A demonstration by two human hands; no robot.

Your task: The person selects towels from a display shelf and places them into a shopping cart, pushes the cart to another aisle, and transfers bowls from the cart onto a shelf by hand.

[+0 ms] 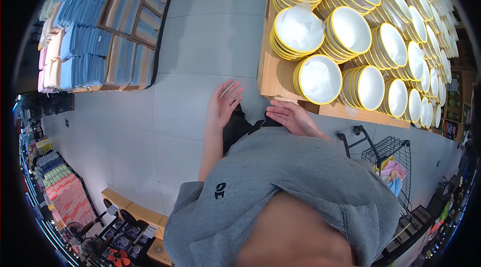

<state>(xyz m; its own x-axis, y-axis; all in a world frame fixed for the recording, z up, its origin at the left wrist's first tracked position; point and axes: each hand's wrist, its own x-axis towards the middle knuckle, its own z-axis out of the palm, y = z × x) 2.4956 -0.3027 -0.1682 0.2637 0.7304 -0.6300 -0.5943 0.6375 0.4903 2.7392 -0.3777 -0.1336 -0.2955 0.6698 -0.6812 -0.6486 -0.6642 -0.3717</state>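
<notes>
My left hand (226, 101) is raised in front of my body over the grey floor, fingers apart and holding nothing. On the other side, my right hand (290, 118) has its fingers stretched out, palm turned inward, with nothing in it. It is near the front corner of a wooden display table (276, 79). The nearest thing on that table is a short stack of white bowls with yellow rims (320, 80). Behind it stands another bowl stack (299, 29), its top bowl holding crumpled clear plastic.
Many more bowl stacks (372, 88) fill the table to the right. A black wire cart (388, 154) with folded cloth stands at the right. Shelves of blue and striped packed textiles (85, 41) rise at the left. Boxed goods (70, 197) sit at the lower left. Tiled floor (210, 31) runs between.
</notes>
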